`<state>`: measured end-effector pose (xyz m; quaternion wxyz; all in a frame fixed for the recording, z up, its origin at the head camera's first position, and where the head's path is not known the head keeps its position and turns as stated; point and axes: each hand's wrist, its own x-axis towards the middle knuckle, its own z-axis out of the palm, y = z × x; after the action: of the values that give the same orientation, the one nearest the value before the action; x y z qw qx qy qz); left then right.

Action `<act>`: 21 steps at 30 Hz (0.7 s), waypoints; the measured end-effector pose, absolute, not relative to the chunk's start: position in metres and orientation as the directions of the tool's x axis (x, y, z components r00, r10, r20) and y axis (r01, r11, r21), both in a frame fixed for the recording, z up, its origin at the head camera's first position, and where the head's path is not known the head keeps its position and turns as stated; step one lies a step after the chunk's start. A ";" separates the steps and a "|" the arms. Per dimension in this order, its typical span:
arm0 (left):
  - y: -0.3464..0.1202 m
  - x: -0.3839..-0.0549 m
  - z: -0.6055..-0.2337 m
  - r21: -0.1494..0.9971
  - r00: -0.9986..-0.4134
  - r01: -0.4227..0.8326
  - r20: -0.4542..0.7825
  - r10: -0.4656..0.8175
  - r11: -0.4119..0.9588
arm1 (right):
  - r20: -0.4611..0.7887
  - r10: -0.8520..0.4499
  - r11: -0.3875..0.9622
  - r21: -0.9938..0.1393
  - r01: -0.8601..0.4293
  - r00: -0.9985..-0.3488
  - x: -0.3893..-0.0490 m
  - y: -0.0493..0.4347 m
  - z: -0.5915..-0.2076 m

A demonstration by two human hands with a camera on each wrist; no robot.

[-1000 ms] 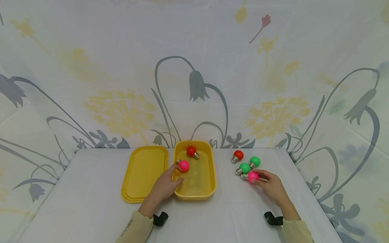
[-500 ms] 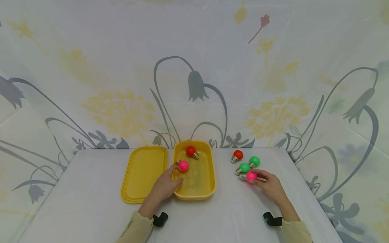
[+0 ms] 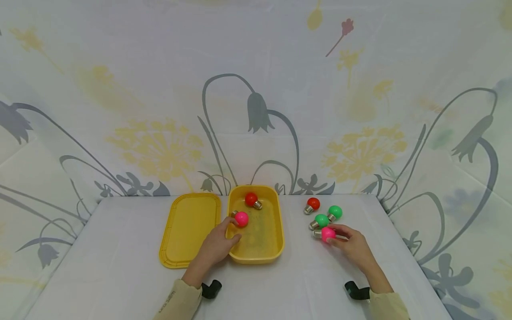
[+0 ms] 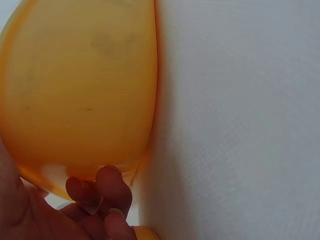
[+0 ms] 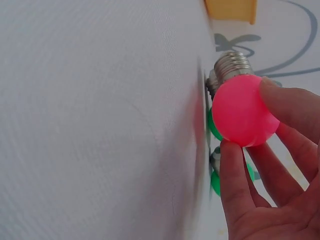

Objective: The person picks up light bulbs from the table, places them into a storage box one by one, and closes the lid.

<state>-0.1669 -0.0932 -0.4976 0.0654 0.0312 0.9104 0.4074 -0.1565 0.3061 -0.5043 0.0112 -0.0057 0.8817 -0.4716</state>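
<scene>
My right hand [image 3: 354, 246] pinches a pink light bulb [image 3: 328, 234] by its globe, the silver screw base pointing left. In the right wrist view the thumb and fingers press this pink globe [image 5: 242, 110] from opposite sides. Just behind it lie two green bulbs [image 3: 321, 220]. My left hand [image 3: 216, 244] holds the left side of a yellow plastic box [image 3: 260, 244], its fingers curled at the wall in the left wrist view. Inside the box lie a red bulb [image 3: 251, 198] and a second pink bulb [image 3: 242, 218], close to the left fingertips.
A flat yellow lid [image 3: 190, 231] lies left of the box, partly behind the left hand. Beyond the green bulbs, another red bulb [image 3: 314, 204] rests near the table's back edge. A flower-printed cloth [image 3: 256, 146] rises behind the white table [image 3: 300, 284].
The right hand has shifted slightly left with its pink bulb, a little away from the green ones. The left hand and the box stay put.
</scene>
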 end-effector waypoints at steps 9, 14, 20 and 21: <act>-0.094 -0.166 -0.499 0.749 -0.991 0.007 -0.083 0.105 0.662 | 0.014 -0.039 0.528 -0.849 -0.032 -0.999 -0.157 0.303 -0.505; -0.093 -0.166 -0.498 0.755 -0.990 0.005 -0.088 0.109 0.655 | 0.024 -0.037 0.518 -0.854 -0.039 -0.999 -0.155 0.301 -0.503; -0.092 -0.166 -0.496 0.750 -0.990 0.008 -0.086 0.111 0.661 | 0.020 -0.058 0.472 -0.880 -0.045 -0.998 -0.154 0.297 -0.502; -0.092 -0.166 -0.496 0.750 -0.990 0.010 -0.085 0.111 0.662 | 0.022 -0.066 0.473 -0.880 -0.051 -0.998 -0.153 0.296 -0.501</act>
<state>-0.1659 -0.0923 -0.4959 0.0618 0.0331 0.9094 0.4099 -0.1531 0.2958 -0.5014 0.0072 -0.0339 0.8582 -0.5121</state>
